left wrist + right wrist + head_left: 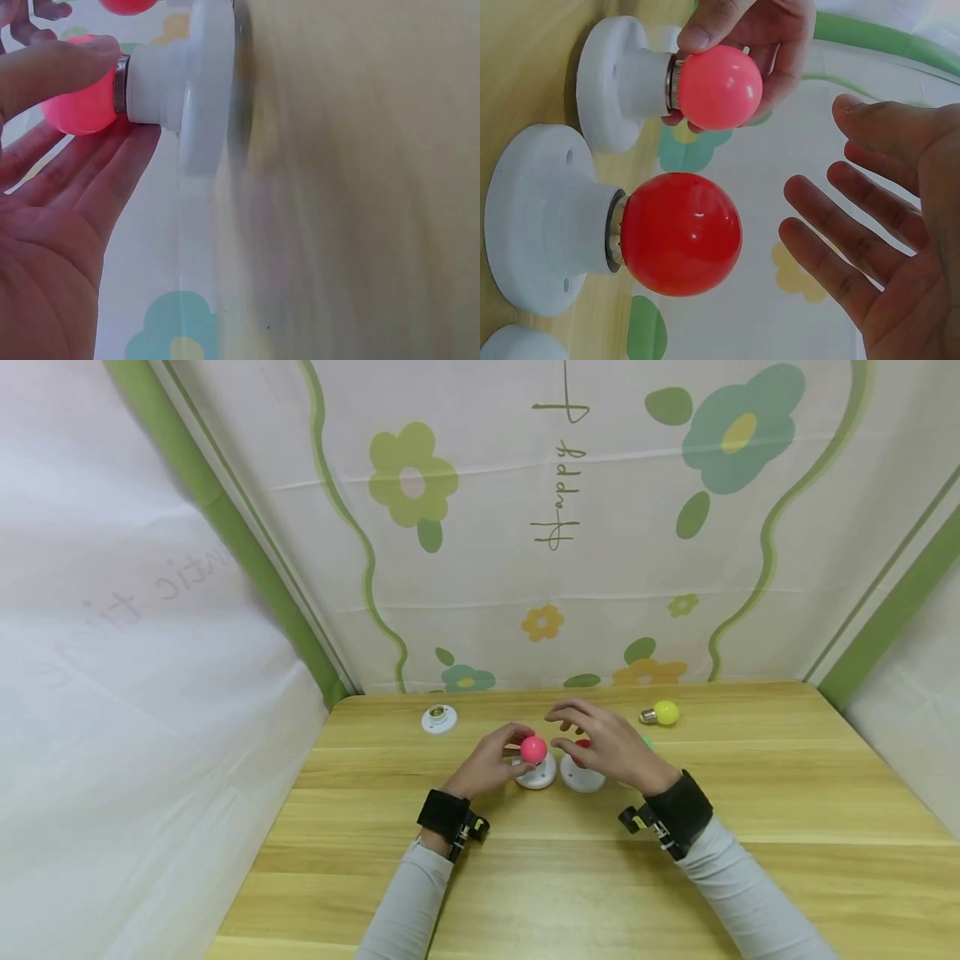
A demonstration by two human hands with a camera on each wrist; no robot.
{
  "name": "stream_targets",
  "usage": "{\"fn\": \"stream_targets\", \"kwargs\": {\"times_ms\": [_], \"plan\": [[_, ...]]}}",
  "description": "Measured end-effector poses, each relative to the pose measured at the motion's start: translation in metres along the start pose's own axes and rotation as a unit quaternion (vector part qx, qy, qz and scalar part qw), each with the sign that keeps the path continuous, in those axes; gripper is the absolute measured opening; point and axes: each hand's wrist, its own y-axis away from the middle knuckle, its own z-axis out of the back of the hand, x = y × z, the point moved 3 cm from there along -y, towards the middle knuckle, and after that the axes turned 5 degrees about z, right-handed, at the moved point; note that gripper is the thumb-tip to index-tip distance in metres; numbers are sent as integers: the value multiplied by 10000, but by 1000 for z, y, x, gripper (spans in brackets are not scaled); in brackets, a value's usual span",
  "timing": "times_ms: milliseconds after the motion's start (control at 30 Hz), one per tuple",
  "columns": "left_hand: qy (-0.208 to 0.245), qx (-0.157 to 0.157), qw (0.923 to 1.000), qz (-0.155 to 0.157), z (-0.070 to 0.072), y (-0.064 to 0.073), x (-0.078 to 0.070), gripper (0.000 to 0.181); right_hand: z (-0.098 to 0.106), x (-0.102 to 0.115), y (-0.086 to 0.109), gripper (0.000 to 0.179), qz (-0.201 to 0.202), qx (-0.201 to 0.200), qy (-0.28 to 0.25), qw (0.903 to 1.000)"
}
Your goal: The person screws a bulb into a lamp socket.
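Observation:
A pink light bulb (533, 749) stands in a round white lamp socket (208, 90), a strip of its metal base showing above the socket's rim. My left hand (487, 764) holds this bulb, thumb on one side and fingers behind it. To its right a red light bulb (681, 234) sits in a second white socket (540, 217). My right hand (611, 743) hovers over the red bulb with its fingers spread and slightly bent. In the right wrist view a gap shows between those fingers and both bulbs, and nothing is in that hand.
A yellow bulb (666, 712) lies on its side at the back right of the wooden table (555, 893). Back left stands a bulbless white socket (438, 718). Something green (647, 742) peeks out behind the right hand. Printed fabric (480, 568) hangs behind the table.

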Motion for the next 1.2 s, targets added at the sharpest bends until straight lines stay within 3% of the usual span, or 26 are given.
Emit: {"fn": "stream_targets", "kwargs": {"times_ms": [667,900,1067,1200], "plan": [[-41,54,9997,238,-5,-1,3,54,2,-7,0,33,-85,-26,154,9998],[-66,191,9992,345,-4,-1,4,70,6,-11,3,31,-239,-57,114,9996],[-322,150,9993,144,2,2,2,66,12,-16,5,31,-345,-89,170,9992],[-487,-158,9986,-117,10,2,1,57,15,-23,9,31,-416,-103,200,9989]]}}
